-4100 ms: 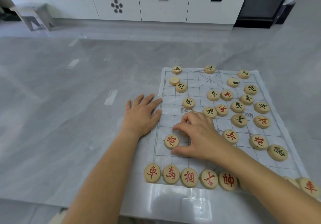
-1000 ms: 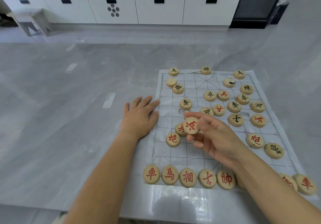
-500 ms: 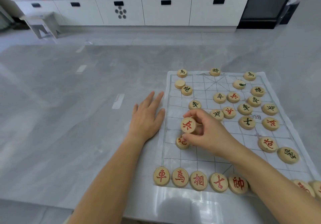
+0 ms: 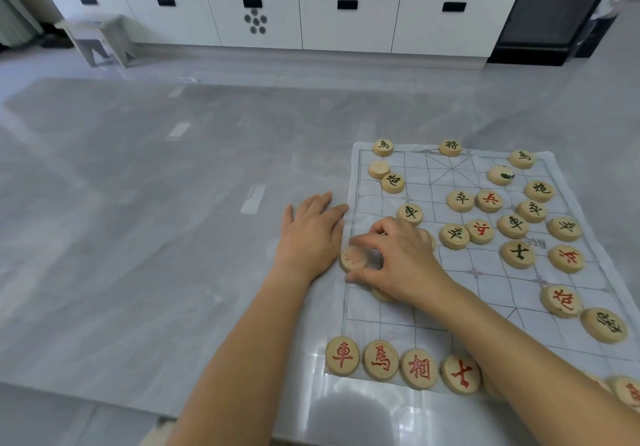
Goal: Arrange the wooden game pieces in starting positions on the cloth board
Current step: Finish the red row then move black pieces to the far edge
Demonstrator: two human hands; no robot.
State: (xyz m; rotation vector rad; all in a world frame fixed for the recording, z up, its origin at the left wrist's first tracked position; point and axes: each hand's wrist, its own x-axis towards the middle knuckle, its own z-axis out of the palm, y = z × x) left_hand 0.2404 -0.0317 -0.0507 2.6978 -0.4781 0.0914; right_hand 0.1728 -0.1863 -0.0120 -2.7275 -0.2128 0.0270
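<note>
Head view: right hand point(image 4: 405, 262) fingers point(image 4: 362, 239) pinch a red-marked piece point(image 4: 353, 258) between thumb and forefinger.

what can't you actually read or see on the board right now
Head view:
Pinched piece in the right hand: red mark blurred by motion.
Covered piece under that hand: face hidden.
Anything past the fourth near-row piece: hidden by the right forearm.
Corner piece: cut by the frame edge.

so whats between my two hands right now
A round wooden game piece with a blurred red mark, pinched by the right hand beside the flat left hand, at the left edge of the white cloth board; head view.
</note>
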